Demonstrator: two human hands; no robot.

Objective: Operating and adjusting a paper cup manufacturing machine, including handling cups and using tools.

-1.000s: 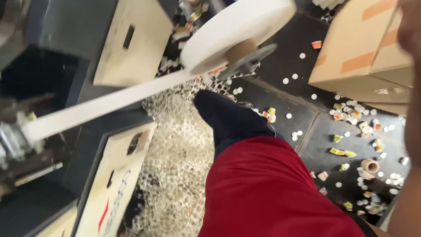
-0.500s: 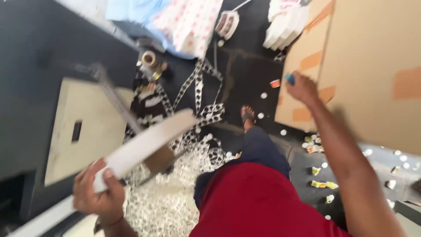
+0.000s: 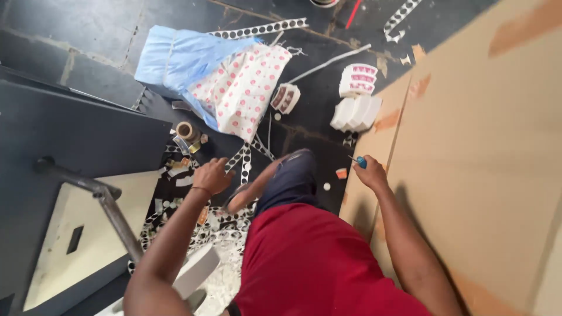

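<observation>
Seen from above, the person's right hand (image 3: 370, 173) sits at centre right of the frame, its fingers clenched around a small blue-handled tool (image 3: 360, 161), whose blue end pokes out above the fist. The fist rests against the edge of a large flat brown cardboard sheet (image 3: 480, 152) that fills the right side of the frame.

The left hand (image 3: 212, 176) hangs left of centre, fingers loosely spread and released, grasping nothing, above the dark floor (image 3: 93, 35). Just below it on the floor lies a heap of white punched-out paper strip waste (image 3: 225, 234). Near it, towards the upper left, is a small brown tape roll (image 3: 186, 130).

At the lower left, a thick white roll of paper tape (image 3: 196, 270) shows beside the left forearm, next to a grey metal bar (image 3: 111, 210) that runs over a pale beige panel with a slot (image 3: 76, 240).

In the upper middle of the frame lie a light blue cloth (image 3: 175, 55) and a white fabric bag with red dots (image 3: 243, 88), touching each other. Right of them, stacks of white folded cartons (image 3: 356, 111) stand on the floor, close to the cardboard's edge. The person's red garment (image 3: 316, 263) fills the bottom centre.
</observation>
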